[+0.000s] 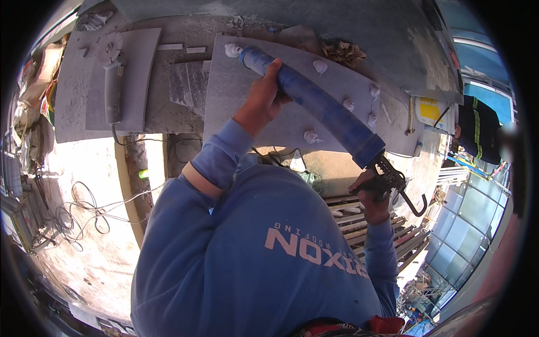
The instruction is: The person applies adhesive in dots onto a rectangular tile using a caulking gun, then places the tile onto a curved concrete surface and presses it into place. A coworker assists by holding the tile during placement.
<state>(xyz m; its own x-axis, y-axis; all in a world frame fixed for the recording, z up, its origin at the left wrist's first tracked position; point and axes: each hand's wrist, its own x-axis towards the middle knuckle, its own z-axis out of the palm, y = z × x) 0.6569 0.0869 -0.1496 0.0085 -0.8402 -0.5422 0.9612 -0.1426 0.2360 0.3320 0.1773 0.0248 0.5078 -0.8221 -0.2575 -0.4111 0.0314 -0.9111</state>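
My left hand (264, 92) grips the barrel of a long blue caulking gun (323, 105) near its front. My right hand (365, 196) is closed on the gun's black handle and trigger (382, 177), below the hooked rod. The front end of the gun is at a white blob of paste (232, 50) on the top-left corner of a grey tile (236, 126), partly hiding the nozzle. Several more white blobs (319, 66) sit on the tile, near its right side and lower middle.
An angle grinder (114, 92) lies on another grey tile (135, 78) at left, its cable trailing down. Loose cables (87, 208) lie on the lit floor. Dry scraps (342, 51) lie behind the tile. A person in dark clothing (477, 129) is at far right, near metal bars (404, 236).
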